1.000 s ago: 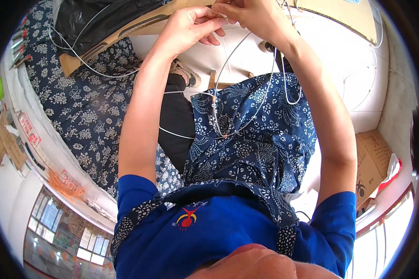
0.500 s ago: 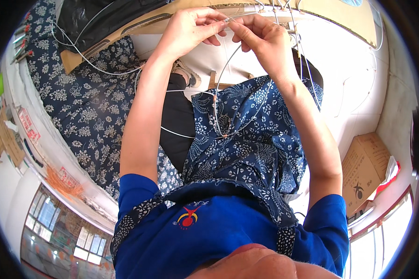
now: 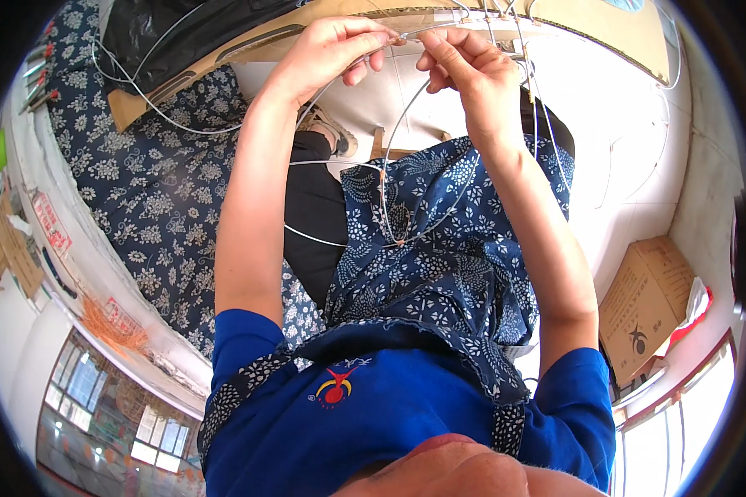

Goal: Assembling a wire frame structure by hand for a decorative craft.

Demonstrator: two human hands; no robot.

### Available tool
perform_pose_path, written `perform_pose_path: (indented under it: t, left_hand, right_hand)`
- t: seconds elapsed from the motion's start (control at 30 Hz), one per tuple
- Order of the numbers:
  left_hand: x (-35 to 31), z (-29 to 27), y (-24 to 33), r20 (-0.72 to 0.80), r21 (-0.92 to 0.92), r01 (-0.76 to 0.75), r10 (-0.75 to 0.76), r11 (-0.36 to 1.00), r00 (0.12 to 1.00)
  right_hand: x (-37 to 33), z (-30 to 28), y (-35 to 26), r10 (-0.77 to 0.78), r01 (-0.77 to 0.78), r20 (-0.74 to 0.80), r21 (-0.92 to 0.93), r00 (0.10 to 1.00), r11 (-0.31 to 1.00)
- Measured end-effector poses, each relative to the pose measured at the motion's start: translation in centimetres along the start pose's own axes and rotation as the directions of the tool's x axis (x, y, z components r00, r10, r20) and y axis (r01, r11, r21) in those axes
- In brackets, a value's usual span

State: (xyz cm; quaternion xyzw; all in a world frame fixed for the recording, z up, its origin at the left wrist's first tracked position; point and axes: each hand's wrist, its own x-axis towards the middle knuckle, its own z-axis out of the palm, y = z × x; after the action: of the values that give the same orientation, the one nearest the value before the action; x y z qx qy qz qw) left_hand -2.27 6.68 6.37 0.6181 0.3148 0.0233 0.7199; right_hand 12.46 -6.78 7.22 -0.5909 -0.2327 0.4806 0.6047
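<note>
A frame of bent grey wire (image 3: 385,203) reaches from my hands down over my lap, its crossings bound with small copper-coloured wraps (image 3: 400,243). My left hand (image 3: 331,56) is closed at the top of this frame, thumb and forefinger pinching the wire beside a small copper-coloured joint (image 3: 401,37). A little to its right, my right hand (image 3: 475,73) has thumb and forefinger pressed together along the same wire. Whether a thin binding strand is also between those fingertips is too small to tell.
Cardboard sheet (image 3: 290,35) spans the far side, more bent wires (image 3: 518,25) on its right part. Black plastic (image 3: 145,37) lies far left beside a loose wire. Patterned cloth (image 3: 149,190) covers the left side. A cardboard box (image 3: 646,302) stands at the right.
My right hand has drawn slightly right and down, widening the gap between the fingertips. My left hand has shifted slightly left, still pinching the wire.
</note>
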Motion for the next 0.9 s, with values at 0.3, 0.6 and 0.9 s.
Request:
perform_pose_path:
  t: [0.3, 0.6, 0.9]
  left_hand:
    - [0.5, 0.2, 0.1, 0.000, -0.032, 0.113, -0.113, 0.993, 0.994]
    - [0.3, 0.5, -1.1, -0.114, 0.092, -0.089, 0.099, 0.992, 0.988]
    - [0.2, 1.6, -0.7, -0.226, 0.203, -0.145, 0.190, 0.969, 0.955]
  right_hand:
    - [1.1, 0.4, -0.8, -0.051, 0.057, 0.049, -0.120, 0.997, 0.991]
    - [2.6, 0.9, -3.1, -0.027, 0.035, 0.026, -0.339, 0.999, 0.940]
    - [4.7, 1.3, -3.1, -0.207, 0.246, 0.134, -0.584, 0.969, 0.774]
